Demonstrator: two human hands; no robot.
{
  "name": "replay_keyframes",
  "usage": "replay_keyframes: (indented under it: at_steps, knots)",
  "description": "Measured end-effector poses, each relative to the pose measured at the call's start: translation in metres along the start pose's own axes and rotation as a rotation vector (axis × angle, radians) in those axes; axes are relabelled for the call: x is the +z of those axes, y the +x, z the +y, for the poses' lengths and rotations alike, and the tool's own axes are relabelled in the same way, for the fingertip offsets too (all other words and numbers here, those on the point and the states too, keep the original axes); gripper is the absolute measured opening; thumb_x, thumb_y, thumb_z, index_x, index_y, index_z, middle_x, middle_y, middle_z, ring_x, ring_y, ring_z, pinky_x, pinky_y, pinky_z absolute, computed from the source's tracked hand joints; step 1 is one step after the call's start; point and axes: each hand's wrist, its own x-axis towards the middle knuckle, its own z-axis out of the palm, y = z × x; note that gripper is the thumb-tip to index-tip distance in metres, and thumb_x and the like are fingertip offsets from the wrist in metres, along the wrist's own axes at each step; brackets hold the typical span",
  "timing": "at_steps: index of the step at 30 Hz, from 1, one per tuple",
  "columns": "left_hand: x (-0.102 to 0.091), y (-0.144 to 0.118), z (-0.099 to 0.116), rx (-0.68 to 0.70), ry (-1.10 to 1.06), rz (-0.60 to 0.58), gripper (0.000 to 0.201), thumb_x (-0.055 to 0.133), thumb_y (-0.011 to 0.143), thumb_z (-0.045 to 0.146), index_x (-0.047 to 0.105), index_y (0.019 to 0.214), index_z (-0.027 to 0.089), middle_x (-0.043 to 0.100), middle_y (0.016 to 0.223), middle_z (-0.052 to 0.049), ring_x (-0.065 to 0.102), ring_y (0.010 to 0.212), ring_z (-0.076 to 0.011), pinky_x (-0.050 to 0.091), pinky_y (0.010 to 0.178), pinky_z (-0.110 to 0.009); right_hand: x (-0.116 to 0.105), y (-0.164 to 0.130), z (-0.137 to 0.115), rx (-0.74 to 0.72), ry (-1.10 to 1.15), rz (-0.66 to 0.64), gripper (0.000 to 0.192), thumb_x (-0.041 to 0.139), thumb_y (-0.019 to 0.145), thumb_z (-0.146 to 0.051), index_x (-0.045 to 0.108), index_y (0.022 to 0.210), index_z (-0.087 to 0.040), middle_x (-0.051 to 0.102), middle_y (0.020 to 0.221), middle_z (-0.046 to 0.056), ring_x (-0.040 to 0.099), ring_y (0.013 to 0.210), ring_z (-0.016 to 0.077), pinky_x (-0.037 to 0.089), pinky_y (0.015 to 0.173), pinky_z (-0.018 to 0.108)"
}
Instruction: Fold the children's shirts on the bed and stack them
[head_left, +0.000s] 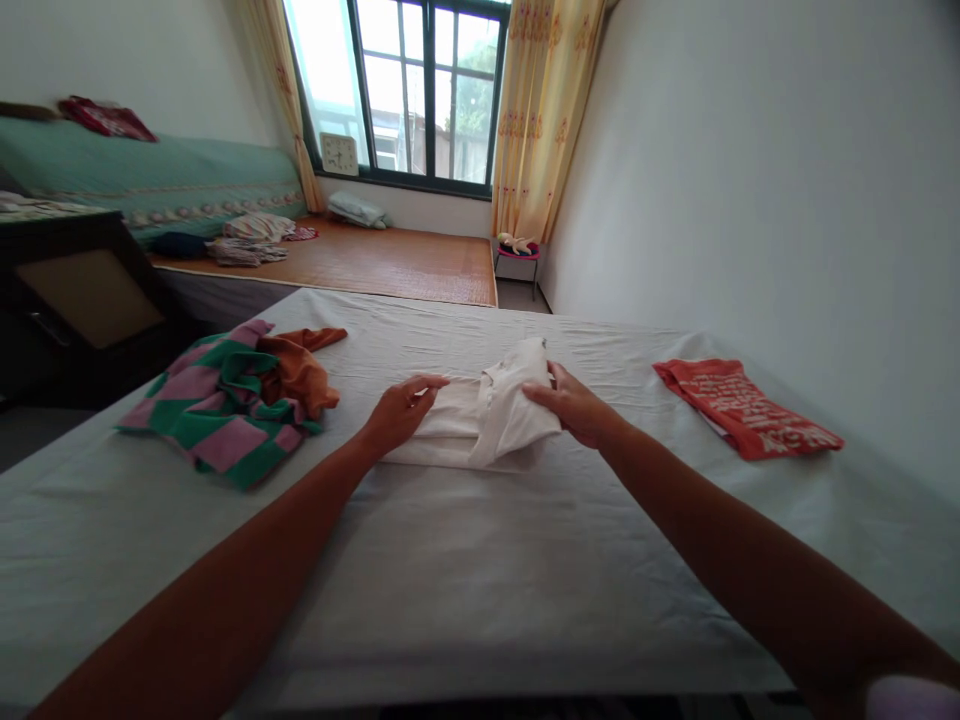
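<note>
A folded white garment (484,415) lies on the bed (480,560) dead ahead at twelve o'clock, long axis nine to three. My left hand (397,412) presses flat on its nine o'clock end; my right hand (574,405) pinches its three o'clock flap, equally near.

White walls (750,150), bright window (420,90), yellow curtains (544,110), green-covered bed (150,175), dark cabinet (75,300)

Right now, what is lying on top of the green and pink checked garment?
A crumpled orange-brown garment lies on the far right part of the green and pink checked garment, both on the white sheet. How much of the checked cloth it covers cannot be seen.
</note>
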Motion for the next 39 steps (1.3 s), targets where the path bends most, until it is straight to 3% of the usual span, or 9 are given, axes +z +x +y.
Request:
replay_keyframes:
  at_steps: [5,9,12,20,23,27,31,36,39]
  knots:
    - [-0.001,-0.002,0.002,-0.146,-0.312,-0.141,0.047,0.053,0.086,0.052,0.065,0.115,0.017,0.065,0.117,-0.011,0.06,0.105,-0.025,0.054,0.081,-0.036,0.054,0.021,-0.012,-0.042,-0.133,-0.063,0.082,0.068,0.073,-0.028,0.024,0.143,-0.025,0.063,0.102,0.008,0.062,0.069,0.0176,0.055,0.052,0.031]
    - [-0.003,-0.004,0.002,-0.185,-0.4,-0.209,0.052,0.056,0.083,0.058,0.065,0.118,0.02,0.065,0.117,-0.01,0.061,0.106,-0.0246,0.053,0.085,-0.037,0.065,0.028,-0.016,-0.097,-0.116,-0.08,0.08,0.065,0.071,-0.022,0.029,0.142,-0.022,0.064,0.1,0.007,0.063,0.076,0.0191,0.057,0.064,0.034]
    - [-0.002,-0.006,0.002,-0.184,-0.411,-0.241,0.053,0.058,0.081,0.06,0.066,0.117,0.021,0.064,0.121,-0.01,0.059,0.11,-0.0263,0.052,0.087,-0.038,0.043,0.021,-0.018,-0.109,-0.039,-0.104,0.072,0.067,0.069,-0.025,0.039,0.135,-0.018,0.066,0.105,0.009,0.064,0.083,0.021,0.056,0.069,0.034]
    - [0.006,-0.006,-0.002,-0.171,-0.309,-0.208,0.051,0.057,0.081,0.06,0.069,0.112,0.02,0.067,0.117,-0.01,0.059,0.111,-0.0276,0.051,0.088,-0.039,-0.058,-0.016,0.01,-0.067,-0.117,0.039,0.057,0.069,0.069,-0.031,0.053,0.121,-0.015,0.068,0.109,0.011,0.065,0.092,0.0242,0.054,0.075,0.033]
    - [0.004,-0.005,0.0,-0.165,-0.311,-0.172,0.049,0.057,0.082,0.057,0.07,0.109,0.018,0.068,0.116,-0.01,0.058,0.112,-0.0276,0.051,0.092,-0.041,-0.075,-0.024,0.026,-0.046,-0.21,0.116,0.055,0.067,0.068,-0.03,0.055,0.12,-0.014,0.068,0.106,0.01,0.064,0.089,0.0237,0.053,0.076,0.034]
    - [-0.002,-0.004,0.007,-0.193,-0.383,-0.117,0.047,0.057,0.084,0.054,0.068,0.11,0.016,0.066,0.119,-0.011,0.059,0.112,-0.0267,0.05,0.094,-0.042,-0.077,-0.026,0.024,-0.049,-0.233,0.135,0.056,0.067,0.069,-0.03,0.053,0.121,-0.014,0.066,0.108,0.011,0.063,0.09,0.0233,0.054,0.075,0.033]
    - [-0.002,-0.005,0.013,-0.228,-0.437,-0.119,0.046,0.058,0.084,0.054,0.068,0.109,0.017,0.066,0.119,-0.012,0.059,0.112,-0.0268,0.049,0.095,-0.043,-0.053,-0.015,0.002,-0.064,-0.169,0.014,0.069,0.069,0.073,-0.033,0.042,0.135,-0.017,0.064,0.111,0.012,0.064,0.089,0.0222,0.056,0.071,0.032]
    - [0.004,-0.007,0.014,-0.279,-0.559,-0.225,0.051,0.058,0.084,0.054,0.064,0.118,0.017,0.065,0.122,-0.012,0.058,0.115,-0.028,0.049,0.095,-0.042,0.024,0.01,-0.014,-0.061,-0.228,-0.054,0.084,0.07,0.075,-0.033,0.027,0.146,-0.018,0.059,0.114,0.012,0.063,0.073,0.0157,0.056,0.058,0.027]
    - [0.001,-0.009,0.014,-0.386,-0.71,-0.254,0.056,0.053,0.085,0.06,0.062,0.121,0.018,0.068,0.114,-0.012,0.063,0.106,-0.0279,0.053,0.086,-0.038,0.065,0.014,-0.017,-0.111,-0.134,-0.275,0.082,0.067,0.08,-0.042,0.023,0.147,-0.024,0.052,0.125,0.013,0.065,0.071,0.0133,0.058,0.058,0.028]
